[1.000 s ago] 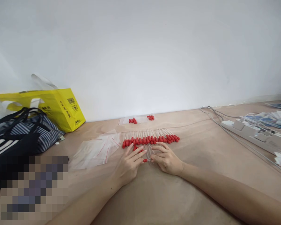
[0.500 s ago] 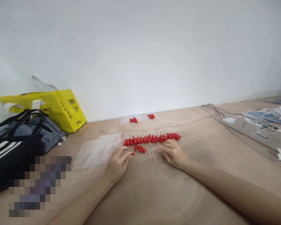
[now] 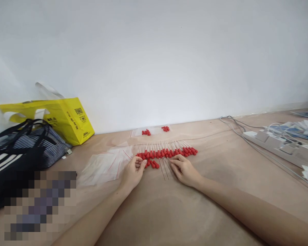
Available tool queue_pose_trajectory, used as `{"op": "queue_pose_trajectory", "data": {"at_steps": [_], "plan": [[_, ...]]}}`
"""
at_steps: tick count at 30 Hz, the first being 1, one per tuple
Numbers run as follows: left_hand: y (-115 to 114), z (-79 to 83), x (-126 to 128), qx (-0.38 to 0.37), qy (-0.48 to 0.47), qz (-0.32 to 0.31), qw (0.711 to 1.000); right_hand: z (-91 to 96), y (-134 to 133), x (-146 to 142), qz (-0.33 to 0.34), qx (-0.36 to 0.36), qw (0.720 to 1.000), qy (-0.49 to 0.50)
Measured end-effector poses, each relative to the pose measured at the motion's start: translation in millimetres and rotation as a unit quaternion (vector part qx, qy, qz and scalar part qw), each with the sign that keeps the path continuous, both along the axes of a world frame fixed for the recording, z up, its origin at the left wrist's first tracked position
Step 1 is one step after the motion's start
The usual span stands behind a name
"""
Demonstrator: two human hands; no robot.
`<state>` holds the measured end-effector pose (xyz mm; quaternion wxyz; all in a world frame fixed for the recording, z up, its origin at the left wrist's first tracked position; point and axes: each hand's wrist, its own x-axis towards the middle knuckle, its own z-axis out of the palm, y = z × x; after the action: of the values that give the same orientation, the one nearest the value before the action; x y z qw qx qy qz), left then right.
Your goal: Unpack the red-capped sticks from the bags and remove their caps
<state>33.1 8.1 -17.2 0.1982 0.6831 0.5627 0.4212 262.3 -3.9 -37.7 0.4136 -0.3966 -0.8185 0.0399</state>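
My left hand [image 3: 132, 171] is closed in a pinch, with a small red rubber bulb [image 3: 145, 165] at the thumb tip. A few loose red bulbs [image 3: 153, 164] lie just right of it. My right hand [image 3: 184, 171] has its fingers drawn together over the upper ends of thin clear tubes [image 3: 164, 171]; whatever is between its fingertips cannot be made out. Behind both hands stretches a row of droppers [image 3: 166, 153], their red bulbs toward me and clear stems pointing to the wall.
Clear zip bags [image 3: 105, 165] spread left of my left hand. Farther back, bagged red-bulbed droppers [image 3: 146, 132] lie by the wall. A yellow bag [image 3: 74, 119] and a striped black bag [image 3: 51, 143] stand left. A power strip [image 3: 277, 141] with cables lies right.
My left hand has turned its fingers up and closer to the loose bulbs. My right hand has shifted slightly left, and the clear tube seen at its fingertips no longer shows plainly.
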Motion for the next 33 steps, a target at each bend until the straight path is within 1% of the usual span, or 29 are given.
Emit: {"op": "queue_pose_trajectory", "data": {"at_steps": [2, 4, 6, 9, 13, 16, 20, 22, 24, 27, 30, 31, 33], "plan": [[-1, -0.5, 0, 0.007, -0.005, -0.010, 1.000, 3.1, -3, -1, 0.005, -0.010, 1.000, -0.003], [-2, 0.1, -2, 0.044, 0.033, -0.003, 0.998, 5.8, -5, 0, 0.008, -0.018, 1.000, -0.006], [-1, 2.2, -5, 0.099, 0.091, 0.013, 0.991, 7.9, -6, 1, 0.011, -0.025, 1.000, -0.003], [4, 9.0, -7, 0.161, 0.189, 0.022, 0.968, 9.4, -5, 3, 0.012, -0.020, 1.000, -0.003], [18, 20.9, -4, 0.176, 0.309, 0.013, 0.934, 9.0, -3, 5, -0.010, -0.007, 1.000, -0.019], [27, 25.4, 1, 0.188, 0.354, -0.003, 0.916, 8.4, -2, 5, -0.022, 0.003, 0.999, -0.023], [33, 24.2, 4, 0.237, 0.393, -0.032, 0.888, 9.0, -3, 5, -0.031, 0.018, 0.999, -0.032], [32, 23.5, 4, 0.270, 0.399, -0.038, 0.876, 9.6, -4, 5, -0.036, 0.017, 0.999, -0.036], [27, 24.1, 2, 0.307, 0.390, -0.028, 0.868, 10.0, -4, 5, -0.040, 0.020, 0.998, -0.038], [13, 26.0, -8, 0.356, 0.356, 0.024, 0.864, 9.3, -3, 6, -0.041, 0.033, 0.998, -0.042], [-5, 25.5, -21, 0.366, 0.296, 0.078, 0.879, 7.1, -2, 6, -0.044, 0.047, 0.997, -0.038], [-11, 24.4, -24, 0.358, 0.272, 0.082, 0.889, 6.5, -2, 5, -0.047, 0.053, 0.997, -0.034], [-21, 21.2, -26, 0.338, 0.228, 0.064, 0.911, 6.2, -2, 5, -0.053, 0.071, 0.996, -0.025]]}}
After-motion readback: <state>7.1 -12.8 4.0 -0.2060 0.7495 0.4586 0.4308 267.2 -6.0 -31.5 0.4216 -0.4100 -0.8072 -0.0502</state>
